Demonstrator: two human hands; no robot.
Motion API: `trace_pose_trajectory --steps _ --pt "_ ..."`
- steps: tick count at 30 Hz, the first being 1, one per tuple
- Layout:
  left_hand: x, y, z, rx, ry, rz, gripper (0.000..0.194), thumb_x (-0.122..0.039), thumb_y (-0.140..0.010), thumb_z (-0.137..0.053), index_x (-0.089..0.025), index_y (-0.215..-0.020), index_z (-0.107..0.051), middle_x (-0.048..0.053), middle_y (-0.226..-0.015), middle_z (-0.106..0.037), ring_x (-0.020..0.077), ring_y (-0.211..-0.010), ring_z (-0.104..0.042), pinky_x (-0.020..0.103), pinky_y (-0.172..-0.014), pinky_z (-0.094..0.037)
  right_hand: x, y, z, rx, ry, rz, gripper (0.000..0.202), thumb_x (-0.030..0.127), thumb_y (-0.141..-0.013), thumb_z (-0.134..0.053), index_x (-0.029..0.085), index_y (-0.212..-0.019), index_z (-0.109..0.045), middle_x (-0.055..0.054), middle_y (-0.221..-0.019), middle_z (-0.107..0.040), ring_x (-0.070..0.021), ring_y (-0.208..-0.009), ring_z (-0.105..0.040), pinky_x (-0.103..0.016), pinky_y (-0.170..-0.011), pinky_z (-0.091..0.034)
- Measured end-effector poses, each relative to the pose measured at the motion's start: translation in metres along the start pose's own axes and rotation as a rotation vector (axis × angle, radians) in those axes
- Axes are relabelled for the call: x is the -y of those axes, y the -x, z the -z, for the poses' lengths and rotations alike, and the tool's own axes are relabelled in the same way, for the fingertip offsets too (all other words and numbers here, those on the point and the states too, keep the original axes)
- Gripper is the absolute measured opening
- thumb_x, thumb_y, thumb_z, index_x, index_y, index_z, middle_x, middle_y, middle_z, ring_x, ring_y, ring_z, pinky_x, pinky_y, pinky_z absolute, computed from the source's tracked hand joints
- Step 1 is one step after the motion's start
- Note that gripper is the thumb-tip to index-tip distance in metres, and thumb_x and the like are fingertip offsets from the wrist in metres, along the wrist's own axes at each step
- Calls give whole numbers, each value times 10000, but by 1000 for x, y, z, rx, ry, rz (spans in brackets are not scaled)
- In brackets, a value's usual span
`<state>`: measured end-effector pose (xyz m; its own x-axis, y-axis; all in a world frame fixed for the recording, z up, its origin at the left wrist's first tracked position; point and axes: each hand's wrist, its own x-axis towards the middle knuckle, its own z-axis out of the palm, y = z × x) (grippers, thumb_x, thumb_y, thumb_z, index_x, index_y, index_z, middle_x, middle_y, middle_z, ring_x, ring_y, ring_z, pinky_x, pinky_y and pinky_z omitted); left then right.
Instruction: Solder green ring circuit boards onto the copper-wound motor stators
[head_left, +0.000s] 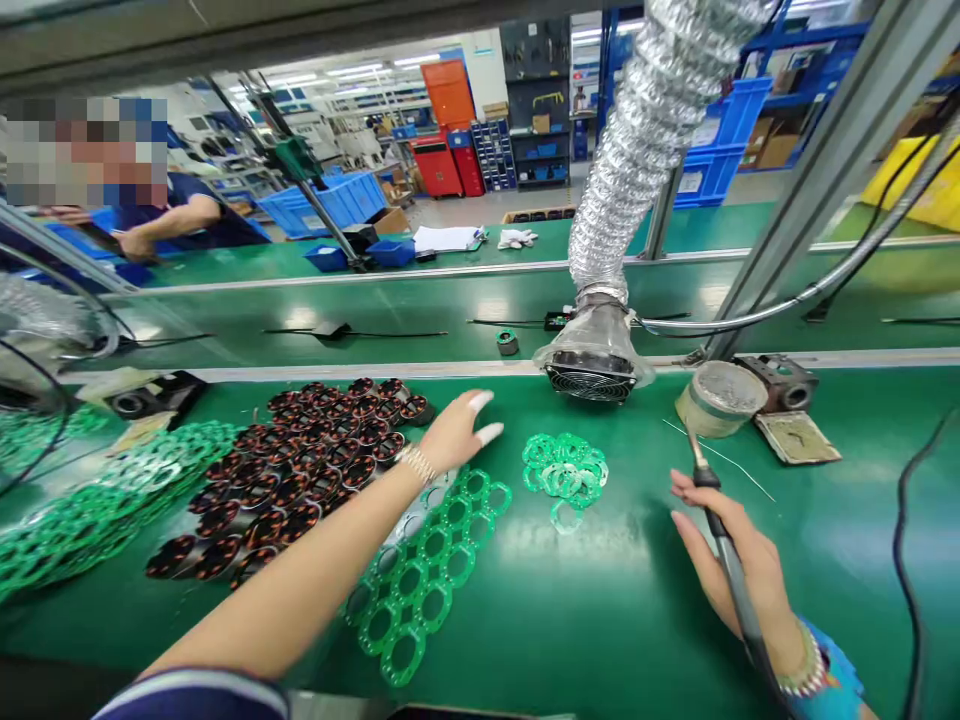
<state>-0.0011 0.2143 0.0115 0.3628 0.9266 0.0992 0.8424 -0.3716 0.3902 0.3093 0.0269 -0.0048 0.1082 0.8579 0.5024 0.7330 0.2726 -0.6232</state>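
My left hand (454,430), with white covers on two fingertips, reaches over the green mat with thumb and finger apart and nothing between them. It is beside the right edge of a group of dark round coils with copper windings (322,450). Under and right of my left forearm lies a panel of joined green ring boards (435,545). A small pile of loose green rings (566,468) sits between my hands. My right hand (739,560) holds a soldering iron (724,540), its tip pointing up near a round tin (721,395).
A fan (591,375) hangs under a foil duct (637,140). Stacked green panels (112,500) are at the left. Behind the tin is a metal block (784,383), with a sponge tray (799,437) in front. A cable (904,560) runs down the right. Another person's arm (176,220) is across the bench.
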Motion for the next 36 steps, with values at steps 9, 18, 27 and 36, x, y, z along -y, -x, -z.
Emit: trace_pose_trajectory --steps 9,18,27,36 --pt "2 195 -24 3 -244 -58 529 -475 -822 -500 -190 -1266 -466 148 -1397 -385 329 -1274 -367 533 -996 -360 -84 -10 43 107 496 63 372 214 -855 -428 124 -1216 -420 -184 -1301 -443 -307 -1109 -522 -420 -876 -474" --pt "-32 213 -8 362 13 -396 672 -501 -741 -609 -261 -1326 -380 104 -1439 -324 292 -1333 -266 550 -1054 -270 -86 -22 40 280 686 -23 379 47 -811 -342 138 -1161 -456 -134 -1010 -563 -224 -857 -581 -299 -725 -462" --pt "-96 164 -29 457 37 -632 663 -443 -713 -655 -201 -1290 -434 133 -1426 -341 307 -1327 -275 523 -1060 -271 -72 -28 35 291 801 -140 368 23 -783 -381 110 -1134 -449 -100 -827 -536 -194 -695 -536 -255 -621 -377" --pt "-108 209 -37 132 31 -588 330 -226 -848 -507 -199 -1176 -523 108 -1223 -564 262 -1141 -504 498 -957 -428 -55 -16 42 395 840 -191 354 10 -798 -391 98 -1139 -426 -121 -821 -568 -224 -768 -562 -267 -657 -370"
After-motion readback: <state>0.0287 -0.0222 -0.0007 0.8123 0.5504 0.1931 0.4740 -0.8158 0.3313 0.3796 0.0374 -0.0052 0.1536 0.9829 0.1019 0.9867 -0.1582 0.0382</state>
